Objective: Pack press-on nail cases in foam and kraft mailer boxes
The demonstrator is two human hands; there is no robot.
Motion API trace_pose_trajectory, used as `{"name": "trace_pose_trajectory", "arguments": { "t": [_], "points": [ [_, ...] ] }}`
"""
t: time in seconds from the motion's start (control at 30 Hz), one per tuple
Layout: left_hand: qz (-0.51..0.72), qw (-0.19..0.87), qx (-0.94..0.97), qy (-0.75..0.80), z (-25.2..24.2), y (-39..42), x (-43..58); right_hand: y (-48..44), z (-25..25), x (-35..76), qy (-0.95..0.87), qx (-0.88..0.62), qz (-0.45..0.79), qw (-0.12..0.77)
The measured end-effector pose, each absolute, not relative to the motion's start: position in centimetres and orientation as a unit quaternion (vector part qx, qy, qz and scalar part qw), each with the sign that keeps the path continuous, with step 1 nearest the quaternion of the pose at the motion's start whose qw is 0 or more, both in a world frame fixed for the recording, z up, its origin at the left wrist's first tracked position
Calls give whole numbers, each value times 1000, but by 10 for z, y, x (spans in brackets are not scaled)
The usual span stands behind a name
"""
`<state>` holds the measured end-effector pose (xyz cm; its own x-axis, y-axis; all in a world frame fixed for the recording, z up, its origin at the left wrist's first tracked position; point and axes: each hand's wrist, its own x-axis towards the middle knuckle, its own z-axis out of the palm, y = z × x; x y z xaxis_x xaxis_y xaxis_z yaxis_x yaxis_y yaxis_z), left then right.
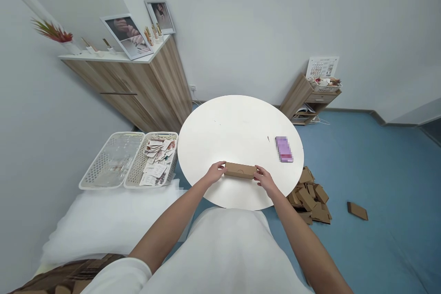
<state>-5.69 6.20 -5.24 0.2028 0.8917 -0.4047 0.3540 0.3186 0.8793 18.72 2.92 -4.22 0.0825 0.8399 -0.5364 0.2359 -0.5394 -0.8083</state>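
Note:
A long, narrow brown cardboard box [240,171] lies closed near the front of the round white table [237,121], its long side toward me. My left hand [216,172] grips its left end, with the fingers behind and the thumb at the front. At the opposite end my right hand [263,178] holds the box the same way. A small curved notch shows on the upper edge of its front face. Whether the box rests on the table or hangs just above it, I cannot tell.
A blurred purple packet [284,149] lies at the table's right. Brown boxes [310,197] are heaped on the floor there, one box [357,210] apart. To the left stand a white basket of cards [156,161], a basket of clear pieces [112,161] and white sheeting [113,220].

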Motion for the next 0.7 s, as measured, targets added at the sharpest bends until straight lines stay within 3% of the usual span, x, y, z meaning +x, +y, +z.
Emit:
{"name": "trace_pose_trajectory", "arguments": {
  "t": [0.4,0.7],
  "points": [
    [305,553,543,553,-67,26,-33,-7,-52,193,-427,-667,490,365],
    [254,555,532,586,-94,-1,-13,-39,-66,204,-388,-728,471,312]
  ]
}}
